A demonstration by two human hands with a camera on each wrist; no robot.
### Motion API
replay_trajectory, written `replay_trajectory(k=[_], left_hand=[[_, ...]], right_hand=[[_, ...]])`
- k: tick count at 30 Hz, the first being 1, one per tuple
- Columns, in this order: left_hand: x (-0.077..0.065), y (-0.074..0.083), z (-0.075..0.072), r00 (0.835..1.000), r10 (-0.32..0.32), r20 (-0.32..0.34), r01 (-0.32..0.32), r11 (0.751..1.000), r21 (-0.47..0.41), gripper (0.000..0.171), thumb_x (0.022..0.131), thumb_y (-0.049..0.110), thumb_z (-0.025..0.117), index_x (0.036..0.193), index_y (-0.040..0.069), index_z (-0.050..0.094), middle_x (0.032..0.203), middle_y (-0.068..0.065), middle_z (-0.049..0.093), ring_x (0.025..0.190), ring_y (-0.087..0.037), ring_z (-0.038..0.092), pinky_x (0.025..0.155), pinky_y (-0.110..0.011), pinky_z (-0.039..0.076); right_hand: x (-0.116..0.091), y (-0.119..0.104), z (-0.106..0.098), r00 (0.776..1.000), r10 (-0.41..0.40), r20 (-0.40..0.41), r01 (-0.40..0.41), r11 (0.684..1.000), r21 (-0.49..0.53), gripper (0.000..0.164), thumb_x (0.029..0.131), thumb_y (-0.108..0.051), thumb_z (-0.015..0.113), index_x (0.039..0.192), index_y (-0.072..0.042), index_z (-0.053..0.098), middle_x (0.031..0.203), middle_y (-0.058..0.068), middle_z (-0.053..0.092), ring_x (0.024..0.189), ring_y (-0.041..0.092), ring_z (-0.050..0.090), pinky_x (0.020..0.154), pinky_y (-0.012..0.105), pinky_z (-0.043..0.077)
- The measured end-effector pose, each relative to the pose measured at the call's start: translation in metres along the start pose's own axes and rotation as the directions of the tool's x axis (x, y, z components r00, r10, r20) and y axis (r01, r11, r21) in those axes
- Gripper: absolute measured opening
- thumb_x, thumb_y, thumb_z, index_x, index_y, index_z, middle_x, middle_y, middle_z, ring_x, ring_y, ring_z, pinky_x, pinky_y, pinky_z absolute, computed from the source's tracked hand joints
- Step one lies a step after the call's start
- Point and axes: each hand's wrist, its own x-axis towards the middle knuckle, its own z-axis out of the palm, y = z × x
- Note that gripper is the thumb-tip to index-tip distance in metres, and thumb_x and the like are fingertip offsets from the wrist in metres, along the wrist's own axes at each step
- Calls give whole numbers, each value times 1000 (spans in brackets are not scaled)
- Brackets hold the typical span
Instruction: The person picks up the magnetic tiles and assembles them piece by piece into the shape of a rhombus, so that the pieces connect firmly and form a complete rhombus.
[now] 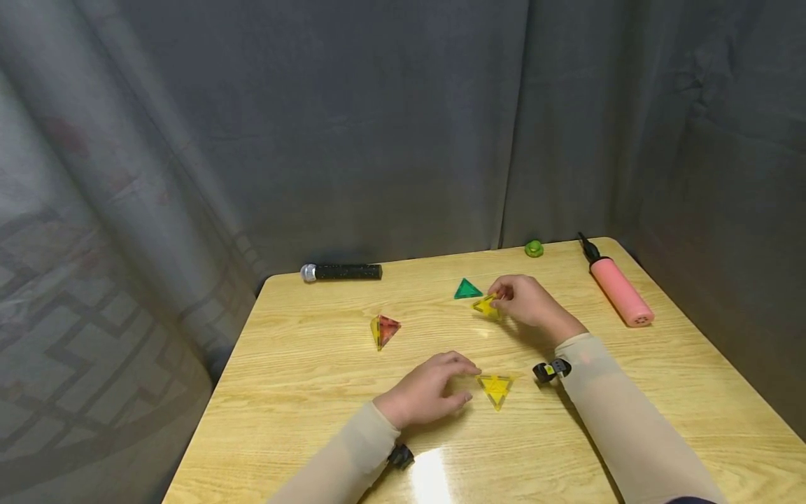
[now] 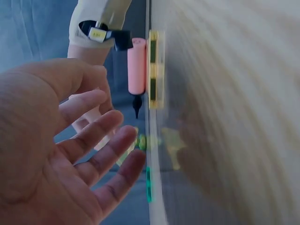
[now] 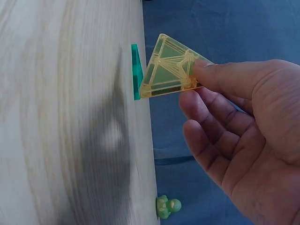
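My right hand pinches a see-through yellow triangular magnetic tile between thumb and fingers, raised above the table. Just past that tile, a green triangular tile lies flat. My left hand holds nothing; its fingers are spread and loosely bent, palm facing inward. Right by its fingertips, another yellow triangular tile lies on the table, seen edge-on in the left wrist view. Farther left, a red tile and a yellow tile stand joined in a small peaked shape.
A black microphone with a silver head lies along the table's back edge. Toward the back right sit a small green duck figure and a pink hand pump with a black nozzle. Grey curtains hang behind the wooden table.
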Motion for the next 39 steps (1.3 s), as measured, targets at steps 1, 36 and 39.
replay_trajectory(k=[1,36,39], left_hand=[[1,2,1,1000,6,13,-6,1000,5,41,104,28,68,144,20,62,141,9,57,132,-8,53,112,-27,43],[17,29,25,972,100,213,-152,958,243,46,101,41,70,143,23,66,151,9,53,133,-10,51,113,-26,40],[17,28,25,975,98,201,-148,957,248,46,101,41,71,143,23,67,150,9,53,132,-10,51,111,-25,40]], right_hand=[[0,0,-1,1000,1,-2,-1,1000,-2,9,96,-6,76,104,-11,75,92,4,65,84,23,57,74,39,49],[1,11,-10,1000,17,-15,-17,1000,13,8,96,-4,76,99,-10,72,88,5,64,80,24,57,71,39,48],[0,11,-10,1000,17,-15,-17,1000,15,8,96,-5,76,99,-10,72,88,5,64,80,24,57,72,39,48]])
